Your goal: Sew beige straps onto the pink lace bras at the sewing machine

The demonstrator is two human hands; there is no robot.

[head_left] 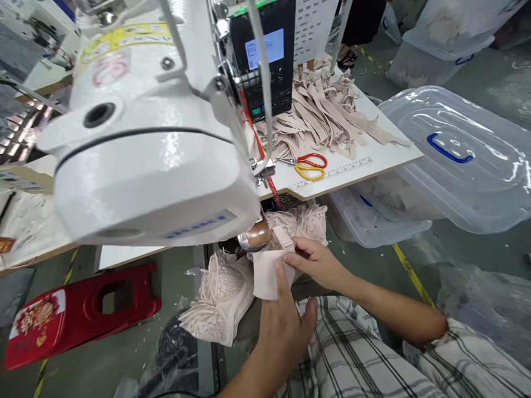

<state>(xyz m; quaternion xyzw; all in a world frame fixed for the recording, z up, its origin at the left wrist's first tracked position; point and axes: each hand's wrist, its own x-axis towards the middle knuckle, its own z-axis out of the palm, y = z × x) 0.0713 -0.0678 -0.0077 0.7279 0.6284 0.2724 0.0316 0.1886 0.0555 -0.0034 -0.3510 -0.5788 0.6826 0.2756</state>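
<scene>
A pale pink lace bra (226, 290) hangs below the sewing machine's head, its cups on either side of the machine's arm end. My right hand (313, 262) pinches the bra's strap and band edge between thumb and fingers, close to the strap slider (284, 237). With its index finger stretched over the smooth back band (264, 276), my left hand (284, 320) holds that band from below; its other fingers go out of sight under the cloth and its thumb stands apart. The white sewing machine (157, 182) hides the needle area from view.
Red-and-yellow-handled scissors (309, 167) and a heap of pink fabric strips (327, 113) lie on the white table (352, 171). A control panel (265, 61) stands behind. Clear plastic boxes (464, 149) are at right, a red stool (83, 315) at left.
</scene>
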